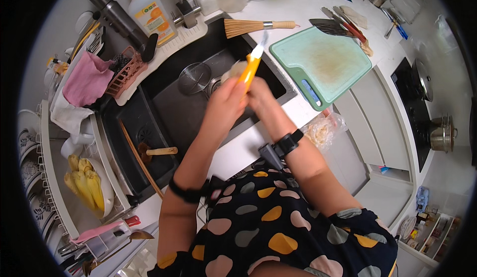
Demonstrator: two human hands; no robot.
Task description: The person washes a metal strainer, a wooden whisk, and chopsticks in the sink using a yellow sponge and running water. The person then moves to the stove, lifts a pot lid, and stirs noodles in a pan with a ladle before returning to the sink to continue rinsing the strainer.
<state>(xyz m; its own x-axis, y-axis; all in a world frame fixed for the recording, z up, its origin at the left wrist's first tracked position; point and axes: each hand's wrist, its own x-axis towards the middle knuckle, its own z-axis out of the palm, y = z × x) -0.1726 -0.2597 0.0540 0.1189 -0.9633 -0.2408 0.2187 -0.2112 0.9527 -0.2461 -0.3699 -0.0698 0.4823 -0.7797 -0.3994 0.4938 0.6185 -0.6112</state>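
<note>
Both hands are close together over the dark sink basin [175, 116]. My left hand [225, 103] is closed around the yellow handle of a brush with white bristles [252, 63], which points up and away. Beside it, my right hand [259, 92] is partly hidden behind the handle, so its grip cannot be told. A pale rounded item [234, 72] shows just beyond the fingers; what it is and which hand holds it are unclear. A round wire strainer [194, 78] lies in the basin to the left of the hands.
A bamboo whisk brush [246, 27] lies behind the sink, beside a green-rimmed cutting board [320, 60]. The faucet [111, 16] and an orange-labelled bottle [152, 16] stand back left. A wooden-handled brush [161, 151] lies in the smaller basin. Corn [84, 182] fills a bowl at left.
</note>
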